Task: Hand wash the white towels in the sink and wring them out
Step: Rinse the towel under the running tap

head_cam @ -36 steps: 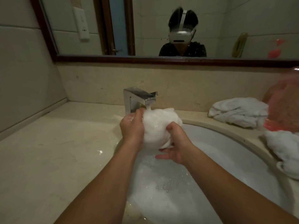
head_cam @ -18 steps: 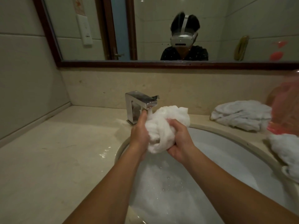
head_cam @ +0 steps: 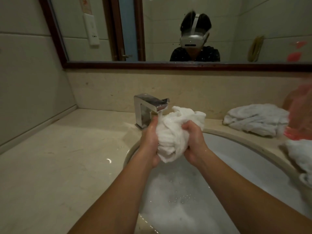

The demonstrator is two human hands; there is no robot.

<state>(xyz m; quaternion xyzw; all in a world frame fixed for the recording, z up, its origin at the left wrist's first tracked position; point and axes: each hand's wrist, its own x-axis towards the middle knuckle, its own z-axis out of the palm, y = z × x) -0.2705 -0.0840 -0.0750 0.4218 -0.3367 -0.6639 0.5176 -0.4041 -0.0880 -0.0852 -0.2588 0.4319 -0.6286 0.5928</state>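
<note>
We have left hand (head_cam: 150, 141) and right hand (head_cam: 194, 142) both curled tight round the bunched white towel (head_cam: 172, 132), held above the sink (head_cam: 236, 157) at its 12 o'clock, under the faucet (head_cam: 146, 108) stream (second towel (head_cam: 256, 119) sits on worktop (head_cam: 67, 157), 3 o'clock).

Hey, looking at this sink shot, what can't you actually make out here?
All in the head view:
- Sink drain: hidden under foam.
- Left hand: its far fingers sit behind the bunched towel it holds.
- Pink object: blurred, cut off by the right edge.
- Right-edge towel: cut off by the frame.
- Yellow item in the mirror: too small and dim to identify.
</note>
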